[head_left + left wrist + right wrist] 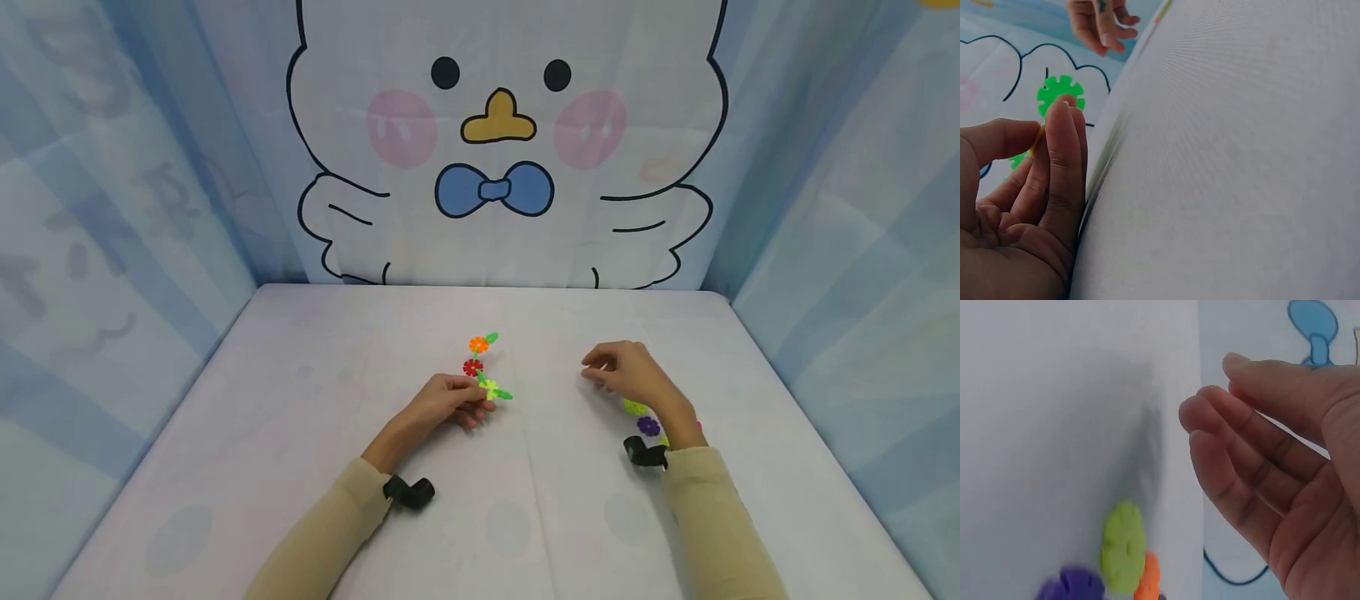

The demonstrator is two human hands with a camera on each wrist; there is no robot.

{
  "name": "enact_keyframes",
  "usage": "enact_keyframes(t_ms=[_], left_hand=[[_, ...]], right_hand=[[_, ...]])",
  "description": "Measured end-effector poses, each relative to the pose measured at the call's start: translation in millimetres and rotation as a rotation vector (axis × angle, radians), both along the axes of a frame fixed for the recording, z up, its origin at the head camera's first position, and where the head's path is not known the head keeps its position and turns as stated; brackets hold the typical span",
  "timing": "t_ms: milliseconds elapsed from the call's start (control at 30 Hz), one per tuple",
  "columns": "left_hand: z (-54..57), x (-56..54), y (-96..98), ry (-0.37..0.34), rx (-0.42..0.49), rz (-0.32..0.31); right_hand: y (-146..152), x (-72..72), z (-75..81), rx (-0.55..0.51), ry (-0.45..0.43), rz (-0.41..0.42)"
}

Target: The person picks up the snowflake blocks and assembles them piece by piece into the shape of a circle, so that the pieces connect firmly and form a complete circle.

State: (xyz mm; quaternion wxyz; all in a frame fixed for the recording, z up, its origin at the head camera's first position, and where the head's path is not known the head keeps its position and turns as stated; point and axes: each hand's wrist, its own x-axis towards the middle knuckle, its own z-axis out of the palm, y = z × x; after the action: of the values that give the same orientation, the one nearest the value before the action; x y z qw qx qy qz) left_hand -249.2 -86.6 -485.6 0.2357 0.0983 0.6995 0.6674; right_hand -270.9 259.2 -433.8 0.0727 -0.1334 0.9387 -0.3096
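My left hand (450, 402) pinches a yellow notched plastic disc (490, 389) between thumb and fingers, a little above the table. Joined to it is a short chain with a red disc (472, 367), an orange disc (478, 344) and green discs (492, 337). In the left wrist view one green disc (1059, 87) shows beyond the fingertips, and the fingers cover most of the yellow one. Off to the right, my right hand (633, 371) holds nothing, its fingers loosely bent and thumb apart. Under its wrist lie a yellow-green disc (1124, 547) and a purple disc (1072, 586).
An orange disc (1149, 578) sits beside the yellow-green one. A bit of pink (699, 425) peeks out past the right wrist, mostly hidden by the arm. The white-covered table (300, 450) is bounded by patterned curtains (97, 250) at the sides and back.
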Motion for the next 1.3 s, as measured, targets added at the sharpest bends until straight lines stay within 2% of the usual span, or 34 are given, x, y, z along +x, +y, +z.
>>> enact_keyframes(t_ms=[267,400,500,667,900,1067,1200,1300], left_hand=[[-0.5,-1.5,-0.2,-0.005,-0.001,0.0],[-0.7,-1.6,-0.6,-0.007,0.002,-0.001],[-1.1,-2.6,-1.1,-0.007,0.002,0.001],[-0.4,-2.9,-0.7,-0.014,0.004,0.007],[1.3,-1.5,-0.6,-0.013,0.004,-0.002],[1.1,-1.7,-0.9,-0.01,0.009,-0.005],[-0.2,-2.3,-0.5,-0.012,0.011,-0.003],[-0.6,-2.6,0.0,-0.015,0.01,0.005]], right_hand=[[73,0.8,-2.4,0.104,-0.056,-0.167],[94,5.2,-3.2,0.143,-0.105,-0.228],[103,7.6,-2.3,0.176,-0.138,-0.23],[107,9.3,-0.2,0.2,-0.157,-0.215],[105,11.7,-2.5,0.175,-0.182,-0.226],[105,10.9,-2.3,0.167,-0.153,-0.223],[101,9.4,-0.1,0.119,-0.125,-0.247],[90,6.8,1.1,0.032,-0.102,-0.246]])
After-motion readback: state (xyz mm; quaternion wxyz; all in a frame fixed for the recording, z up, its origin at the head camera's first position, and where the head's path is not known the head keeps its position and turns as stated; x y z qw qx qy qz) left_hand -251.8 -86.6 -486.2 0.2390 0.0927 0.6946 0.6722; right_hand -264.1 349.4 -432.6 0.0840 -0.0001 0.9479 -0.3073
